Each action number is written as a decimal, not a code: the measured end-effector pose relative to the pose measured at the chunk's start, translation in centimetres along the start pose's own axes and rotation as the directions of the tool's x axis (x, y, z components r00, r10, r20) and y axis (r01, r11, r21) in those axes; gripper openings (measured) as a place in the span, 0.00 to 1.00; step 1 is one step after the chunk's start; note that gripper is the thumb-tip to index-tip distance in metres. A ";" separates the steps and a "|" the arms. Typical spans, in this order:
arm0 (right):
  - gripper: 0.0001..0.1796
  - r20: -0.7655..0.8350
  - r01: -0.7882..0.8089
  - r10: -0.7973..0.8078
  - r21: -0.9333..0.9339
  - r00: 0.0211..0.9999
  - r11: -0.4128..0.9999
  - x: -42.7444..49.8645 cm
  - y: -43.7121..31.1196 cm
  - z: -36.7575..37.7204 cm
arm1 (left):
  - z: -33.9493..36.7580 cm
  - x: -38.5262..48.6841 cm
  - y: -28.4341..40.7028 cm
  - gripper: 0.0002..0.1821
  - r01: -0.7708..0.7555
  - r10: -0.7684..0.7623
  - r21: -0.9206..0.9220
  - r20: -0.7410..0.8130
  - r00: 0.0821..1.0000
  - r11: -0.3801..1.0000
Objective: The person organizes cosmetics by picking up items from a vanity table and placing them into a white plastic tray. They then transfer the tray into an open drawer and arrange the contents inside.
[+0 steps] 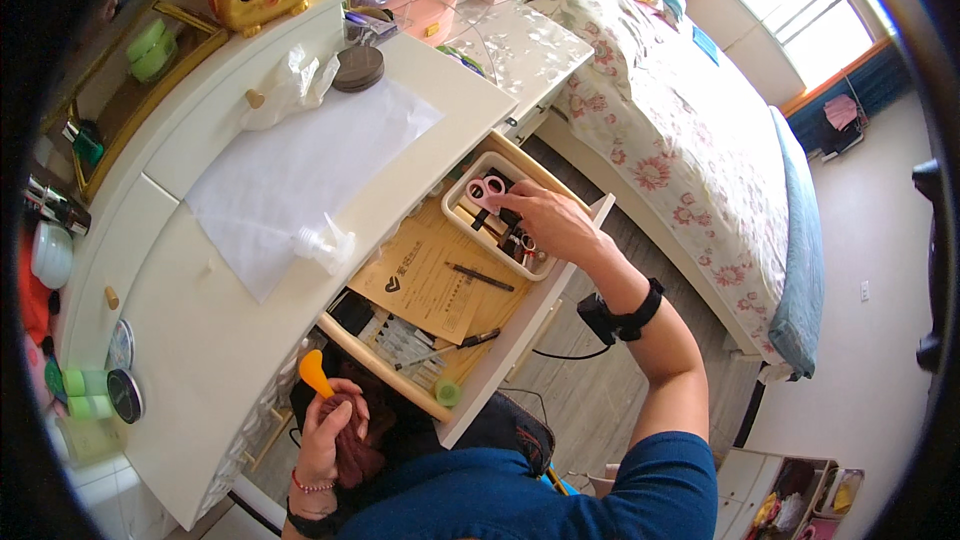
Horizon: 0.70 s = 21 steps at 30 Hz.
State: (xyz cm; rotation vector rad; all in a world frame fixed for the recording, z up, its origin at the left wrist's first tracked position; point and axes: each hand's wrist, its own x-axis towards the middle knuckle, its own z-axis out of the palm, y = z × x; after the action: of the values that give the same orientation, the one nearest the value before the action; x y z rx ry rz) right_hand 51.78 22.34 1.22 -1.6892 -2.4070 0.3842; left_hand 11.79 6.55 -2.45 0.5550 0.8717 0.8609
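My right hand (551,221) reaches over a white plastic bin (450,214) in the opened desk drawer (600,202), its fingertips at the pink-handled scissors (486,192); whether they grip them cannot be told. Low on the left, my left hand (330,427) holds a dark red cloth (360,457) and an orange spatula-like tool (313,373). Beside the bin lie a brown paper envelope (427,277) with printing, a dark pencil (480,277), a black pen (480,338) and a small green-lidded jar (448,391). Black and small metal items share the bin with the scissors.
On the white desk are a large paper sheet (300,172), a clear pump top (326,243), a crumpled plastic bag (292,90) and a dark round tin (358,68). Jars (90,394) line the left edge. A bed (660,135) stands beyond the desk.
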 end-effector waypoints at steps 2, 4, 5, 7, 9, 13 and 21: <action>0.21 0.014 0.035 -0.036 0.046 0.999 0.998 0.6 -0.2 0.4 | 0.1 0.0 0.0 0.14 -0.003 0.003 -0.005 0.012 1.000 1.000; 0.20 -0.005 0.038 -0.038 0.045 0.999 0.998 1.5 0.1 0.5 | 0.1 0.0 -0.1 0.14 -0.005 0.004 0.010 0.003 1.000 1.000; 0.20 -0.012 0.052 -0.052 0.051 0.999 0.997 2.0 0.4 0.4 | 0.1 -0.1 -0.1 0.14 -0.004 0.005 0.016 -0.003 1.000 1.000; 0.19 -0.044 0.215 -0.212 0.069 0.976 0.974 2.8 0.8 0.1 | 0.1 -0.1 -0.1 0.14 -0.004 0.005 0.023 -0.010 1.000 1.000; 0.19 -0.096 0.214 -0.207 0.068 0.973 0.974 2.6 1.1 -0.4 | 0.0 -0.2 -0.2 0.14 -0.003 0.004 0.026 -0.011 1.000 1.000; 0.15 -0.254 -0.034 0.052 0.075 0.966 0.997 0.6 1.7 -2.8 | -0.2 -0.3 -0.3 0.15 -0.019 0.020 0.026 -0.027 0.999 0.999; 0.07 -0.384 -0.288 0.284 0.049 0.878 0.956 -5.6 1.7 -4.5 | -0.2 0.0 -0.2 0.14 0.000 0.000 -0.003 -0.010 1.000 1.000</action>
State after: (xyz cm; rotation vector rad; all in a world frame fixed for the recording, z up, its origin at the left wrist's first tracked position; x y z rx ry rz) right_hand 56.45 18.09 4.97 -1.9193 -1.8857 0.0611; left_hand 11.71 6.50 -2.67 0.5487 0.8794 0.8651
